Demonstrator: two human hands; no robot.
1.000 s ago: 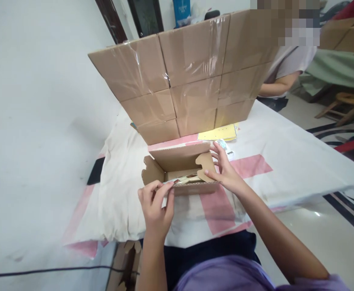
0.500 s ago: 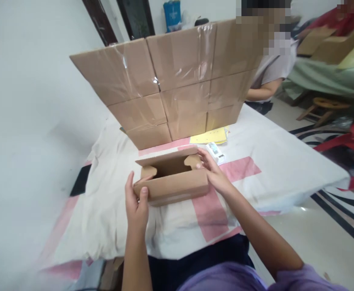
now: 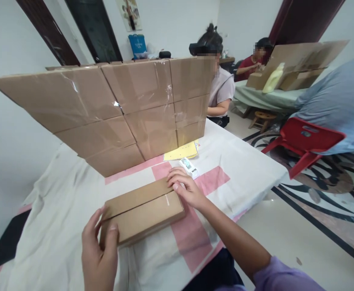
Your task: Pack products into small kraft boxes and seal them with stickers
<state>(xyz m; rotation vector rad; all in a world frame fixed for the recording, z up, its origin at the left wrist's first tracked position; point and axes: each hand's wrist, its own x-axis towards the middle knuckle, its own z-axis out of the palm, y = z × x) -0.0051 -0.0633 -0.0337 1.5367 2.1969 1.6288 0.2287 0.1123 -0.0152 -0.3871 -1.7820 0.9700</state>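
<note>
In the head view, the box (image 3: 145, 212) lies on the table's cloth (image 3: 67, 214), its two long top flaps folded down with a narrow seam between them. The left hand (image 3: 99, 246) is clasped around the box's left end, thumb on the near flap. The right hand (image 3: 185, 188) curls over the far right corner, touching the top; whether it clamps there, I cannot tell. Beyond stand a cardboard panel (image 3: 148, 103), yellow sheets (image 3: 181, 152) at its foot, and, near the right fingers, a small white pack (image 3: 189, 167).
</note>
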